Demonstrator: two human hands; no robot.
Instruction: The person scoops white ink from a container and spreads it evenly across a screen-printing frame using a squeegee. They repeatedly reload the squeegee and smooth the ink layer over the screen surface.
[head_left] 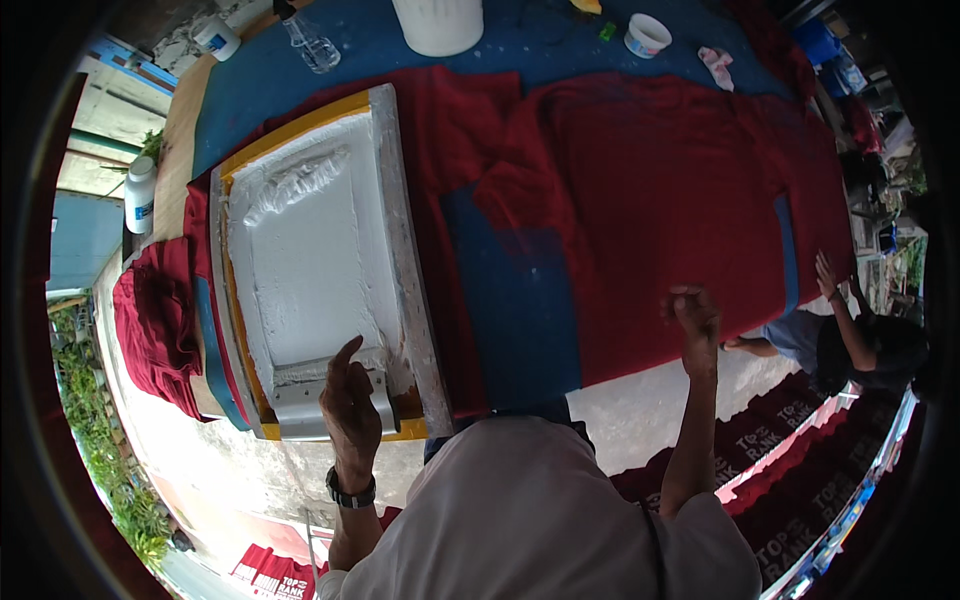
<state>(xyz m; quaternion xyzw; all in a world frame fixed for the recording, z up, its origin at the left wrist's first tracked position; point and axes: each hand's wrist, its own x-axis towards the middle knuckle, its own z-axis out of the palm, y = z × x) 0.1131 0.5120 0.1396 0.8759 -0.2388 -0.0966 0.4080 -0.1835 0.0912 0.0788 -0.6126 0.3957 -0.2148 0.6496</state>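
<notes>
A screen-printing frame (405, 250) lies at the left of the table on red cloth, its mesh coated white. A thick ridge of white ink (297, 185) sits near its far end. At the near end rests a metal squeegee (300, 408), its edge smeared white. My left hand (350, 405) is over the squeegee's right part, index finger stretched out; I cannot tell whether it touches the metal. My right hand (693, 318) hovers above the near edge of a red shirt (660, 210), fingers loosely bent and apart, nothing visible in them.
A white bucket (440, 25), a clear spray bottle (312, 45) and a small white tub (647, 36) stand along the blue table's (510, 300) far side. Crumpled red cloth (155, 320) hangs at the left edge. Another person (860, 345) is at the right end, a hand near the shirt.
</notes>
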